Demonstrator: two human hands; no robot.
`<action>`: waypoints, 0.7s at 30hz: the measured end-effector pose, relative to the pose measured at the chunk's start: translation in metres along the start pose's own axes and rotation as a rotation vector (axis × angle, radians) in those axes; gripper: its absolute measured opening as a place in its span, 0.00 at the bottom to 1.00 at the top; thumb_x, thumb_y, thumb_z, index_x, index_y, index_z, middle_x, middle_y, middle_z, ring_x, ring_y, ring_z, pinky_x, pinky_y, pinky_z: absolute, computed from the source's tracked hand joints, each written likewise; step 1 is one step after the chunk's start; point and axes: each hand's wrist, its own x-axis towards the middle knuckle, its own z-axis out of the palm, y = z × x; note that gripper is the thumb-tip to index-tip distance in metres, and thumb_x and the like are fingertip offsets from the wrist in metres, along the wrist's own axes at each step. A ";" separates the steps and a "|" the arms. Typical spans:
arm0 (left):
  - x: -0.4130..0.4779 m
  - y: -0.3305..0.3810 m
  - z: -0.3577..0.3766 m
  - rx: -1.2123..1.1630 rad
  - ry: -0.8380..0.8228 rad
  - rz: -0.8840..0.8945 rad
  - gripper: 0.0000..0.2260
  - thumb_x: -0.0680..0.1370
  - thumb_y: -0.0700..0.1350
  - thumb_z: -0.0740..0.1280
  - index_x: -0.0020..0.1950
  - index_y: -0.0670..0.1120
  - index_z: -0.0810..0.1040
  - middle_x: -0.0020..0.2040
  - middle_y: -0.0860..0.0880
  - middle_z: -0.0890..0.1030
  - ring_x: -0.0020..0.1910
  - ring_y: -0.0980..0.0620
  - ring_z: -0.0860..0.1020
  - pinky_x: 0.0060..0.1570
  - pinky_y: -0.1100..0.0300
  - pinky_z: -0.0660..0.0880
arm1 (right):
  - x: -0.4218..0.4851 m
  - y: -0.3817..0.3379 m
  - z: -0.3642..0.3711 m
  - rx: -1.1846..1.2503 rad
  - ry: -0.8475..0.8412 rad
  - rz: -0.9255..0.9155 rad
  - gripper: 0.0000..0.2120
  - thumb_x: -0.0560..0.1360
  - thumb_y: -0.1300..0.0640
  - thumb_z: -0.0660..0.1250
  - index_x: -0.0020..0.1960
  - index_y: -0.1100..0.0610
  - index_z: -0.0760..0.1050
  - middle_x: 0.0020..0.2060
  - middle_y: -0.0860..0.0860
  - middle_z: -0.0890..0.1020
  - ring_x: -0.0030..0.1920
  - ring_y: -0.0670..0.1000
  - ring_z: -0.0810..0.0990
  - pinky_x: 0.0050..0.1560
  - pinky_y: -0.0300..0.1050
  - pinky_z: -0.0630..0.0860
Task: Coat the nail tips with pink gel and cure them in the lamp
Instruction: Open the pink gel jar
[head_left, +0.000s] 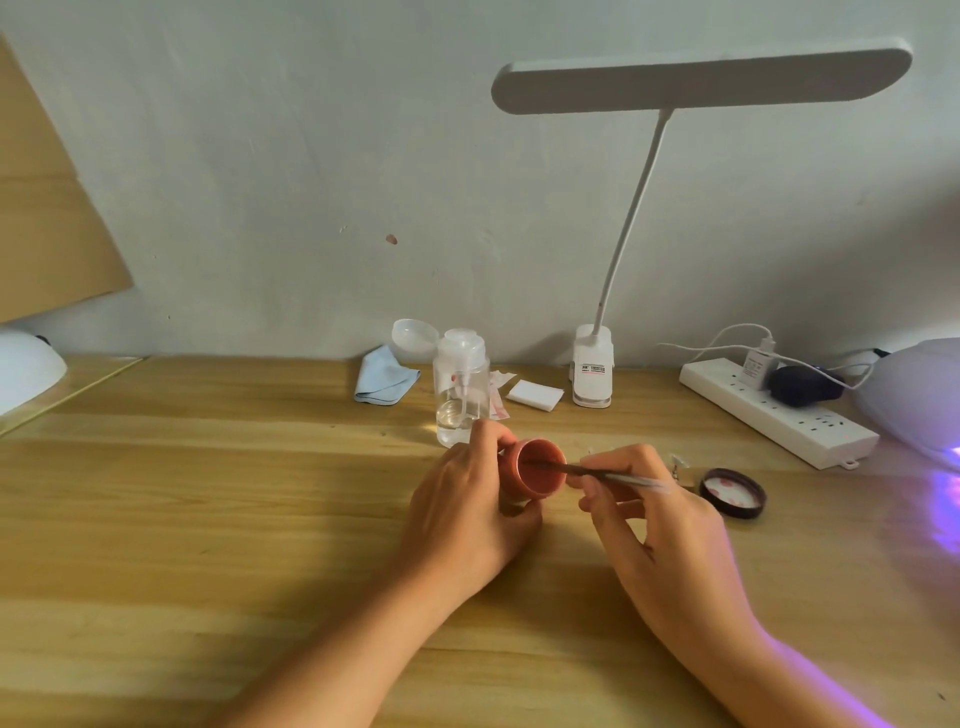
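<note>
The step in hand looks like loading the brush, the very start of coating; the left hand (467, 514) is curled round the pink gel jar (537, 470), fingers over its far side, tipping its open mouth toward the right hand (660, 525); that hand pinches a slim brush (618, 475) pen-fashion between thumb and fingertips, and the brush's dark tip reaches into the jar's mouth. The gel, then, sits in the left grip, which hides whether the jar is clear of the desk (208, 519); I cannot pick out the nail tips with certainty; a tiny pale object just beyond the right knuckles may be one, too small to tell. The next move, as I judge it, calls for drawing the brush out with a modest bead, wiping the excess on the rim so nothing drips, then setting the jar upright to free a hand for a tip.

Just right of the brush grip the jar's dark lid (732, 492) lies upside down on the desk; farther right, at the edge of view, the curing lamp (914, 400) throws violet light across the wood, so it seems switched on. Beyond the jar grip stands a clear pump bottle (462, 379), a blue cloth (384, 382) to its left and a white pad (535, 396) to its right; a clip-on desk lamp (592, 369) and a white power strip (789, 421) lie beyond the right hand. Well left of the grip sits a white domed object (26, 371); the surface is pale wood-grain, the wall (311, 182) plain and off-white.
</note>
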 end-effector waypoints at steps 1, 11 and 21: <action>0.000 0.000 -0.001 -0.004 -0.002 -0.003 0.22 0.70 0.52 0.75 0.57 0.55 0.66 0.52 0.56 0.80 0.51 0.54 0.77 0.44 0.59 0.73 | 0.000 0.000 0.000 -0.003 0.002 0.002 0.06 0.77 0.43 0.59 0.52 0.41 0.71 0.39 0.34 0.82 0.40 0.38 0.83 0.37 0.47 0.81; 0.001 0.000 0.000 -0.028 -0.013 -0.017 0.22 0.71 0.54 0.75 0.57 0.54 0.66 0.52 0.56 0.80 0.51 0.54 0.78 0.44 0.59 0.73 | 0.001 -0.002 0.000 -0.024 -0.010 0.002 0.03 0.77 0.45 0.60 0.51 0.40 0.69 0.44 0.35 0.83 0.41 0.38 0.82 0.39 0.46 0.82; 0.002 -0.003 0.003 -0.013 0.025 0.002 0.21 0.69 0.52 0.75 0.56 0.55 0.69 0.52 0.58 0.79 0.52 0.56 0.76 0.43 0.62 0.70 | -0.001 -0.001 -0.001 -0.051 0.011 -0.026 0.05 0.78 0.49 0.63 0.51 0.40 0.69 0.44 0.36 0.81 0.40 0.40 0.82 0.36 0.45 0.80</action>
